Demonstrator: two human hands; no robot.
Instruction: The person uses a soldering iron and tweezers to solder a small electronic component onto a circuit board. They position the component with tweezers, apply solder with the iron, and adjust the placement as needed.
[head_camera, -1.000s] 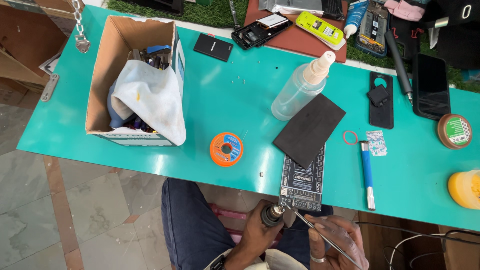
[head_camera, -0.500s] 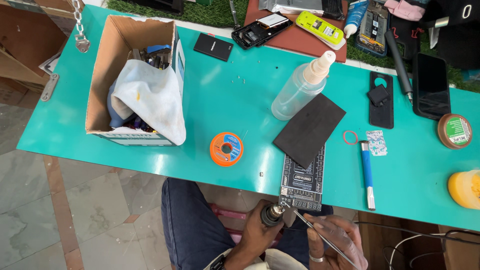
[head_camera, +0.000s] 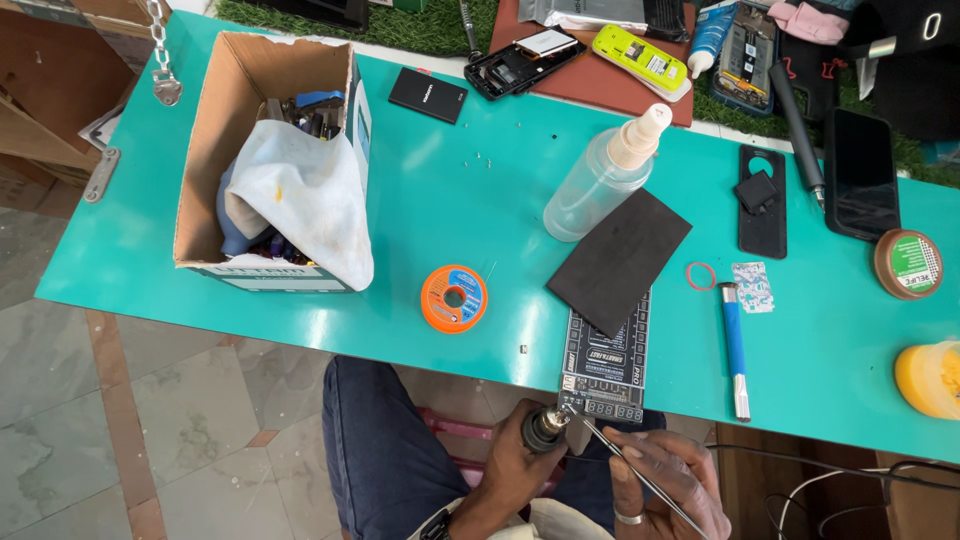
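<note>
My left hand (head_camera: 520, 462) grips a dark soldering-iron handle (head_camera: 545, 428), its tip at the near edge of a black circuit board (head_camera: 606, 362) that overhangs the teal table (head_camera: 470, 200). My right hand (head_camera: 668, 482) holds thin metal tweezers (head_camera: 632, 466) that point up toward the same board corner. Both hands sit below the table's front edge, over my lap.
A black foam pad (head_camera: 620, 260) lies partly on the board. An orange solder spool (head_camera: 454, 298), a clear spray bottle (head_camera: 604, 175), a blue-handled tool (head_camera: 735, 345) and a cardboard box (head_camera: 262, 160) with a cloth stand on the table. Phones and parts lie along the far edge.
The hands have barely shifted; the tweezers tip has stayed close to the iron at the board's near corner.
</note>
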